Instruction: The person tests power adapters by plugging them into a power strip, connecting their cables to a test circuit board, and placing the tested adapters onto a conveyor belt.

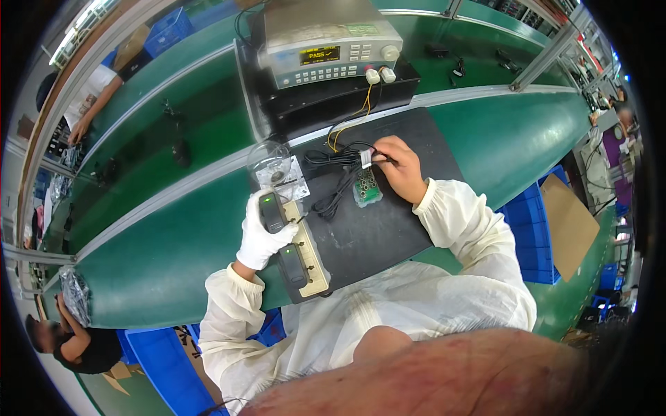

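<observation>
Clearly a bench test in hand: two hands at work on small black power adapters and a plug lead.

Left hand (260,239), in a white glove, is clenched around a black adapter (272,211) with a green light, standing plugged into the cream power strip (312,260) near the left edge of the black mat (388,229); a second adapter (293,265) sits nearer on the same strip. Right hand (401,168), bare, pinches a small white connector (366,159) at the end of the coiled black cable (336,184), just above a green test fixture (367,188). The adapter looks light, rigid and smooth, best gripped by its flat sides; the cable is limp and better held at the connector. A grey tester (329,48) stands at the far side.
</observation>
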The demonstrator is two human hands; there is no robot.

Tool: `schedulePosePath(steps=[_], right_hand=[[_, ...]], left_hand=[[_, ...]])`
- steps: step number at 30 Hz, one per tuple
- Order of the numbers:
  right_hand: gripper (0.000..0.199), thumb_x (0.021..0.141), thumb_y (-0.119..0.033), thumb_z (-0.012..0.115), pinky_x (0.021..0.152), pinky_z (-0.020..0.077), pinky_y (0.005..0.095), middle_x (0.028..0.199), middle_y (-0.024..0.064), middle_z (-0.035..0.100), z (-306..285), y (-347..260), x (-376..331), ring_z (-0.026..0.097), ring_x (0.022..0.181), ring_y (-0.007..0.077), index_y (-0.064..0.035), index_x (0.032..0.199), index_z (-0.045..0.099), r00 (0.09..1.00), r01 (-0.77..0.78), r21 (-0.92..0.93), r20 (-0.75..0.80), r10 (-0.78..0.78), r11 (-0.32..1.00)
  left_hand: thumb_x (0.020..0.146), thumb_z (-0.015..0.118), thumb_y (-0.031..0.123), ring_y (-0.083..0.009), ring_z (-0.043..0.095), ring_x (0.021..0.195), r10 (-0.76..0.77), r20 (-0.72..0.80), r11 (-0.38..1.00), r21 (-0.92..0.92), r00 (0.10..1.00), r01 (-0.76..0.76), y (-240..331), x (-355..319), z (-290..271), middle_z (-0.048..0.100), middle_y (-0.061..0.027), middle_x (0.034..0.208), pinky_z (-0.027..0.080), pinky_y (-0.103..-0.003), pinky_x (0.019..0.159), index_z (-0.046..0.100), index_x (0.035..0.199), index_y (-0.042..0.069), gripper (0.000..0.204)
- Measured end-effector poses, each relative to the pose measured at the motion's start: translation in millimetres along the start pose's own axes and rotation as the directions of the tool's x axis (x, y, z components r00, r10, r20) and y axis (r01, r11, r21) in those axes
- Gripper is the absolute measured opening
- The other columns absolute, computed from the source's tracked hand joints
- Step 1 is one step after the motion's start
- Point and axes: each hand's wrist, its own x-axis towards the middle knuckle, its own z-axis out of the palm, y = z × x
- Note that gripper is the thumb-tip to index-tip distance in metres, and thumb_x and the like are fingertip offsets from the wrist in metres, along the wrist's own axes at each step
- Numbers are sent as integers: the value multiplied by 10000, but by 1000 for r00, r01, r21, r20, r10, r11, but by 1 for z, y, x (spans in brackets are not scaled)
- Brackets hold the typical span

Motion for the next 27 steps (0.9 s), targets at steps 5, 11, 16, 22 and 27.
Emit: schedulePosePath(steps=[5, 11, 16, 22, 27], right_hand=[[292, 813, 26, 700, 758, 508, 289, 972, 104, 668, 1, 1, -2, 648, 878, 214, -25, 1101, 700, 982, -129, 34, 140, 123, 991], [287, 815, 12, 711, 756, 505, 288, 948, 100, 679, 2, -2, -2, 645, 866, 213, -39, 1097, 709, 968, -190, 10, 167, 186, 982], [329, 809, 54, 664, 787, 500, 320, 954, 89, 696, 1, 2, 0, 624, 888, 225, -66, 1109, 725, 980, -102, -36, 171, 107, 994], [267, 788, 5, 705, 814, 488, 345, 945, 81, 695, 4, 3, -1, 623, 882, 254, -35, 1052, 717, 979, -99, -26, 175, 102, 995], [232, 754, -54, 749, 831, 471, 368, 897, 76, 679, -1, -8, -4, 624, 857, 267, -34, 983, 711, 983, 117, -210, 164, -83, 971]], left_hand=[[679, 840, 381, -217, 587, 1024, 287, -68, 944, 190, 956, -270, -6, -3, -9, 582, -105, 1124, 485, -345, 904, 474, 1276, 40, 778], [694, 786, 630, -248, 559, 914, 389, -232, 829, -334, 891, -449, 28, -15, -8, 534, -108, 986, 403, -504, 1022, 421, 1268, 31, 906], [675, 818, 610, -247, 556, 818, 556, -301, 643, -435, 775, -630, 48, -23, 0, 544, -112, 940, 451, -499, 889, 461, 1242, 56, 869], [723, 714, 680, -200, 437, 908, 765, -417, 342, -384, 491, -858, 91, -29, -33, 438, -95, 1096, 332, -429, 907, 347, 1400, 90, 970], [723, 719, 675, -179, 472, 933, 839, -316, 375, -255, 443, -891, 67, -43, -69, 450, -100, 1182, 354, -397, 890, 347, 1433, 161, 952]])
